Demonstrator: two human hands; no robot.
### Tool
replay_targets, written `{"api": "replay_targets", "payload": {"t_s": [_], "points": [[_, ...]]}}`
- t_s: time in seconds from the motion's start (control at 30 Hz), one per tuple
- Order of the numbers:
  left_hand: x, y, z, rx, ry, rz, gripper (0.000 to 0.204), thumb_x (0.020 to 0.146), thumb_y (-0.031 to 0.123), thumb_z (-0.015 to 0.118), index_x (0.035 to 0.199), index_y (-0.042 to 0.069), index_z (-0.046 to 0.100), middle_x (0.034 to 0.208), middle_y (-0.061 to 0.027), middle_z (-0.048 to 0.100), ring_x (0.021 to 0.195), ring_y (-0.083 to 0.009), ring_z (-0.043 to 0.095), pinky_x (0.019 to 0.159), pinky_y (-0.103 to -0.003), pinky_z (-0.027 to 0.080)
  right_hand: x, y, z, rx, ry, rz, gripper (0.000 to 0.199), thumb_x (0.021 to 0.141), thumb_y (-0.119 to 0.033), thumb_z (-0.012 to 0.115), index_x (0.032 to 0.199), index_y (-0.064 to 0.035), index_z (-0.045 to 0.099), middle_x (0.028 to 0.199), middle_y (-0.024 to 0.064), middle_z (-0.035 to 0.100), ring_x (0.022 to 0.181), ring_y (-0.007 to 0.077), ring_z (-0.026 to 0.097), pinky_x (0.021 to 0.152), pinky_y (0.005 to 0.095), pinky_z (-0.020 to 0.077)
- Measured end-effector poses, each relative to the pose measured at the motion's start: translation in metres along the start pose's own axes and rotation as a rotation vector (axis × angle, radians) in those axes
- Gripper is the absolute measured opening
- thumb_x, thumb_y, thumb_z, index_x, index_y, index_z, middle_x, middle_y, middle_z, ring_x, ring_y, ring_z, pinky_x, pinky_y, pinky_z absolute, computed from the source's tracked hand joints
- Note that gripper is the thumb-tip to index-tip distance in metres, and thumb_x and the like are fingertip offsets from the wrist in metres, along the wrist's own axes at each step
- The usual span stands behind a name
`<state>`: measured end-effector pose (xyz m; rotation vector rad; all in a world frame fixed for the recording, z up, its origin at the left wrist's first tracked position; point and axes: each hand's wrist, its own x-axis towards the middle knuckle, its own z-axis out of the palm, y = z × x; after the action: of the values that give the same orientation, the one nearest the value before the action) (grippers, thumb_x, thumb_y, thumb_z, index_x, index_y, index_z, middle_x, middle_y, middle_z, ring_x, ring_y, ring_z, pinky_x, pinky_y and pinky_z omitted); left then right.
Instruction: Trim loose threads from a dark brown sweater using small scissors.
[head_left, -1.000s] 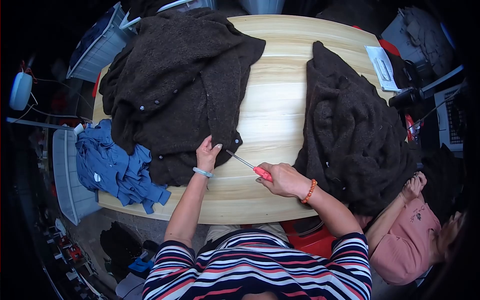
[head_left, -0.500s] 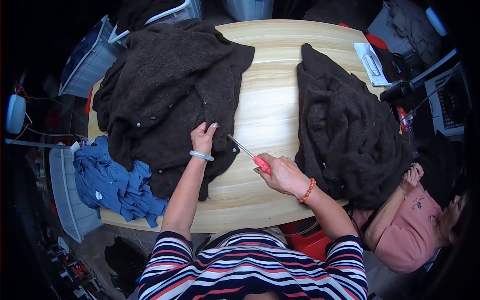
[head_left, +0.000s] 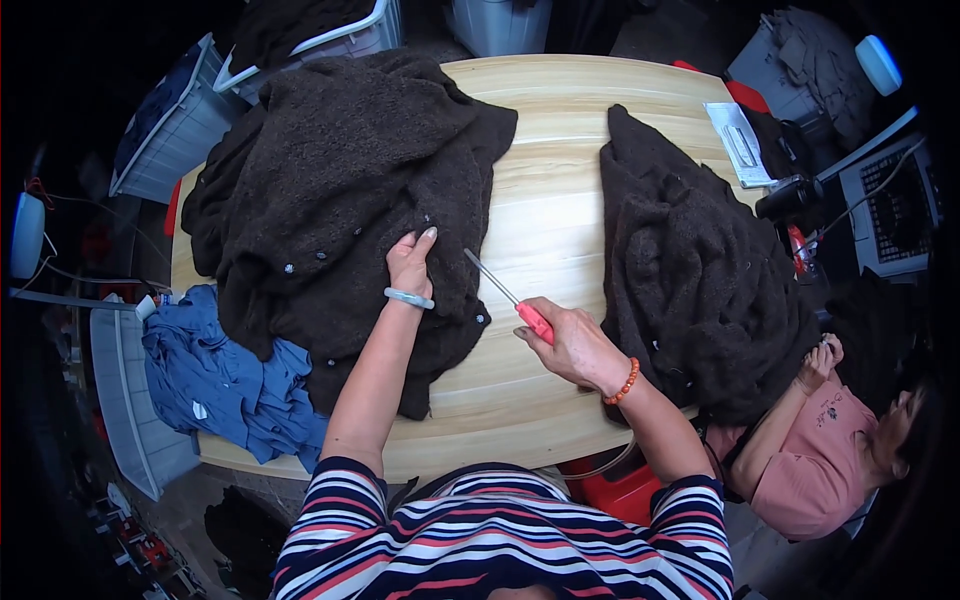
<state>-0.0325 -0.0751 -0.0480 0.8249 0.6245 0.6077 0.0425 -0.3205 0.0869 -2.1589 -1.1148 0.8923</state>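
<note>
A dark brown fuzzy garment [head_left: 330, 190] with small buttons lies spread over the left half of a light wooden table [head_left: 545, 210]. My left hand [head_left: 412, 262], a pale green bracelet on its wrist, rests flat on this garment near its right edge. My right hand [head_left: 570, 340], with an orange bead bracelet, grips a red-handled tool [head_left: 508, 294] whose thin metal blade points up-left toward the garment's edge. A second dark brown garment [head_left: 690, 270] lies heaped on the table's right side.
A blue cloth pile [head_left: 225, 385] hangs off the table's left front corner. Grey bins [head_left: 170, 125] stand at the far left. Another person in a pink top [head_left: 820, 460] sits at the right. A white packet [head_left: 738, 140] lies at the far right edge.
My left hand has slid farther up the garment. My right hand has lifted the red-handled tool off the garment's lower edge; its blade now points higher, up-left.
</note>
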Motion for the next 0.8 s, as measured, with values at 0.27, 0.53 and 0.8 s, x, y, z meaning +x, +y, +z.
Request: {"api": "replay_targets", "payload": {"t_s": [0.27,0.53,0.8], "points": [[-0.005,-0.016,-0.013,0.262,-0.016,0.225,0.011,0.09,0.0,0.065,0.1,-0.002,0.068,0.094,0.0007,0.067,0.083,-0.0051,0.058,0.078,-0.019,0.046,0.037,-0.023,0.003,-0.072,-0.028,0.065,0.032,0.093,-0.026,0.058,0.114,-0.0021,0.058,0.082,0.0256,0.066,0.081,0.0435,0.065,0.08,0.0492,0.0503],[-0.006,-0.021,-0.034,0.287,-0.099,0.125,0.025,0.089,-0.005,0.063,0.114,-0.003,0.065,0.106,-0.0037,0.068,0.09,-0.0094,0.063,0.084,-0.023,0.05,0.043,-0.018,0.006,-0.084,-0.035,0.089,0.029,0.092,-0.027,0.058,0.103,0.0001,0.058,0.085,0.0261,0.067,0.087,0.0428,0.066,0.082,0.0499,0.0514],[-0.006,-0.018,-0.029,0.313,0.006,0.096,0.035,0.088,-0.006,0.063,0.123,-0.004,0.061,0.113,-0.0068,0.067,0.098,-0.0122,0.062,0.092,-0.025,0.048,0.043,-0.011,0.012,-0.037,-0.108,0.047,0.031,0.093,-0.029,0.058,0.104,0.0003,0.059,0.088,0.0252,0.067,0.089,0.0417,0.066,0.082,0.0488,0.0515]]}}
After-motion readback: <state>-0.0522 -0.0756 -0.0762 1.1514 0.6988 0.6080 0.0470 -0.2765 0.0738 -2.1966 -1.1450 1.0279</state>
